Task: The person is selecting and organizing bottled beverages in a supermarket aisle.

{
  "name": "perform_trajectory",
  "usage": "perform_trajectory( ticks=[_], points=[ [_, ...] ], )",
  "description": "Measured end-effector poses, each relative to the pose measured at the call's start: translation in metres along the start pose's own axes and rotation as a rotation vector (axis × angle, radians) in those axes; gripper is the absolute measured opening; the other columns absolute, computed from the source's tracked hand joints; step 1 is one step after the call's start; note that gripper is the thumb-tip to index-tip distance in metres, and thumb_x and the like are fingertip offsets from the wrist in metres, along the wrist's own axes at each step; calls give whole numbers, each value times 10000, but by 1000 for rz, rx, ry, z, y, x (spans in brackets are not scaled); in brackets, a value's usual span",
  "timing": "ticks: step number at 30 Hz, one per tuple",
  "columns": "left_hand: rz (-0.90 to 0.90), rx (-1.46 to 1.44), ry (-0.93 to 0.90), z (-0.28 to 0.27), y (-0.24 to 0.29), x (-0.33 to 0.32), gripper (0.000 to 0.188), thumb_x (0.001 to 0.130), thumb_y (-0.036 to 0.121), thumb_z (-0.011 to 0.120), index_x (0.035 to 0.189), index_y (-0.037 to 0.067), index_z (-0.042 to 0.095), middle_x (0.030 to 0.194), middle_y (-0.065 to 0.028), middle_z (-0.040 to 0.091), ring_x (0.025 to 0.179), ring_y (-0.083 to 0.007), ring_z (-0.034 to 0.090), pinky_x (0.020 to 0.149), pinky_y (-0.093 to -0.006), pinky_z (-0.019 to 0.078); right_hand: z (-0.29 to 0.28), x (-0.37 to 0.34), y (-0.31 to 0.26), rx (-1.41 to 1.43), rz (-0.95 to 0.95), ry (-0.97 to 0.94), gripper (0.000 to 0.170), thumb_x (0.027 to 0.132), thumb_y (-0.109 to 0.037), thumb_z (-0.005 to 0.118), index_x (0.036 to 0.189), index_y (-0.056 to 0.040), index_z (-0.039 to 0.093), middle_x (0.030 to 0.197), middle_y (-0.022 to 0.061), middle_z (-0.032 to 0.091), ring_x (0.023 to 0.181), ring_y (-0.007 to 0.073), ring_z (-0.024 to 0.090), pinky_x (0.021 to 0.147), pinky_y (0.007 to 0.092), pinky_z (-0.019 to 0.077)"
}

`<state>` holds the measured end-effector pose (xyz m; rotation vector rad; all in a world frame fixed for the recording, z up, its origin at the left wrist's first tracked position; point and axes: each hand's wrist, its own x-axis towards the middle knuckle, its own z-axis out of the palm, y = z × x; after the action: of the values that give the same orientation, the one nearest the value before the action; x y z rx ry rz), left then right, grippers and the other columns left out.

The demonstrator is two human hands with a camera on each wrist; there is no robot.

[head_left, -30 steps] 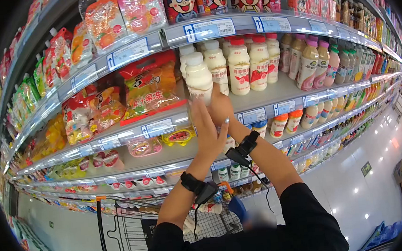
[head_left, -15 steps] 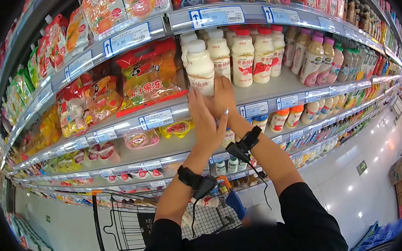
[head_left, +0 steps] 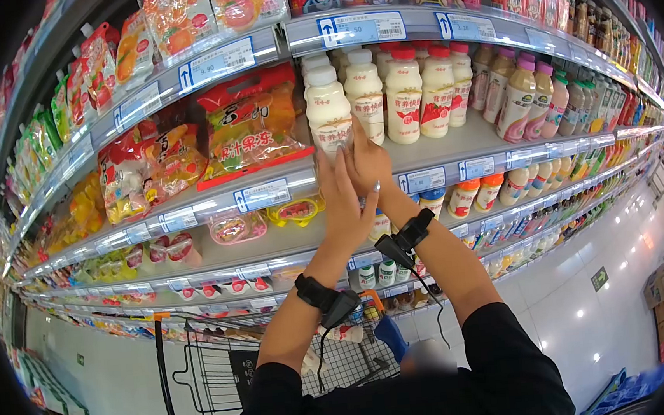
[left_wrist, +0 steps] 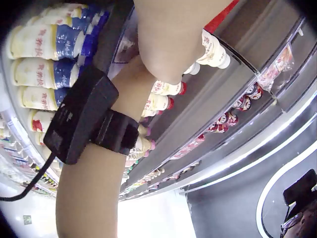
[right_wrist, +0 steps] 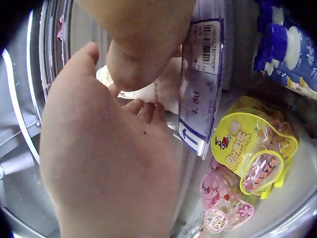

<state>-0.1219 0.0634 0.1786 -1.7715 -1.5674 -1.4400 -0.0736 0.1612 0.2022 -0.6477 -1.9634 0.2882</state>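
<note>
A white-capped milk drink bottle (head_left: 328, 114) stands upright near the front of the middle shelf. My left hand (head_left: 344, 210) rests its fairly straight fingers on the bottle's lower front, its thumb lying across my right hand. From the bottle's lower right side my right hand (head_left: 371, 165) holds it, fingers partly hidden. In the right wrist view, left fingers (right_wrist: 143, 111) touch the white bottle (right_wrist: 168, 84) beside a price label. Similar white-capped bottles (head_left: 364, 96) are behind and to the right, and red-capped ones (head_left: 404, 96) farther right.
Bagged jellies (head_left: 252, 128) lie left of the bottle. A price-label rail (head_left: 263, 195) runs along the shelf's front edge, and another shelf edge (head_left: 361, 28) passes above. A shopping cart (head_left: 205, 373) stands below. Yellow and pink packs (right_wrist: 255, 148) sit on the shelf beneath.
The bottle went from tilted to upright and a little farther back on the shelf. Both hands stayed at its lower part; the right hand's fingers now lie higher along its side.
</note>
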Motion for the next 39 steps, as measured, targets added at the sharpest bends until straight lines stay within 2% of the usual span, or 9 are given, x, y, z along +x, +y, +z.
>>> perform_trajectory(
  ticks=[5,8,11,14,23,29,32,38,39],
  points=[
    [-26,-75,-39,-7,-5,-2,692,812,122,565,1369,-33,184,1413,-328,148,1308,-480,182,1068,-494,175,1,2,-2,-86,-18,-7,684,796,-209,556,1348,47,243,811,238,598,735,404,585,676,465,469],
    [-3,-77,-26,-8,-4,-2,669,803,108,562,1348,-38,202,1403,-331,172,1306,-483,186,1067,-499,175,5,3,1,-125,-133,113,674,793,-204,580,1346,21,268,908,225,588,803,390,583,714,448,476],
    [-15,-67,-38,-7,-3,-2,662,800,110,561,1335,-48,205,1397,-331,187,1302,-488,187,1066,-506,174,4,5,-2,-155,-173,168,642,767,-193,593,1294,60,327,960,217,542,870,367,536,760,427,443],
    [-4,-15,-49,-6,-3,-2,682,804,126,560,1345,-57,187,1389,-332,209,1302,-487,184,1065,-513,173,4,4,-5,-163,-139,145,601,778,-202,588,1266,59,352,995,204,517,923,356,514,769,429,434],
    [-23,58,-36,-5,-1,0,773,820,205,585,1381,-70,129,1376,-341,230,1269,-495,252,1053,-478,230,11,5,-1,-353,-168,195,512,809,-285,562,1161,57,417,908,162,541,872,308,511,765,413,399],
    [-23,63,-32,-5,-1,-1,769,829,232,585,1377,-73,140,1363,-366,222,1256,-507,266,1038,-489,252,9,3,-3,-303,-210,243,440,808,-286,568,1076,39,442,830,160,552,799,317,525,731,418,406],
    [-22,99,-39,-5,-1,-2,788,816,233,598,1379,-71,138,1364,-367,216,1260,-509,256,1037,-490,252,2,1,-8,-240,-102,97,504,812,-260,573,1177,44,402,1000,195,558,924,342,524,825,434,408],
    [-9,72,-41,-6,0,-4,810,782,210,621,1381,-63,148,1376,-346,220,1276,-494,242,1037,-486,258,4,-2,0,-148,-157,147,478,813,-242,562,1162,50,418,968,204,573,883,367,534,793,443,427],
    [-3,63,-29,-6,-1,-5,806,781,207,621,1381,-62,154,1380,-334,227,1279,-487,243,1040,-483,254,5,-2,-1,-138,-171,179,463,804,-240,571,1135,51,428,915,199,569,847,362,533,768,438,428]
  ],
)
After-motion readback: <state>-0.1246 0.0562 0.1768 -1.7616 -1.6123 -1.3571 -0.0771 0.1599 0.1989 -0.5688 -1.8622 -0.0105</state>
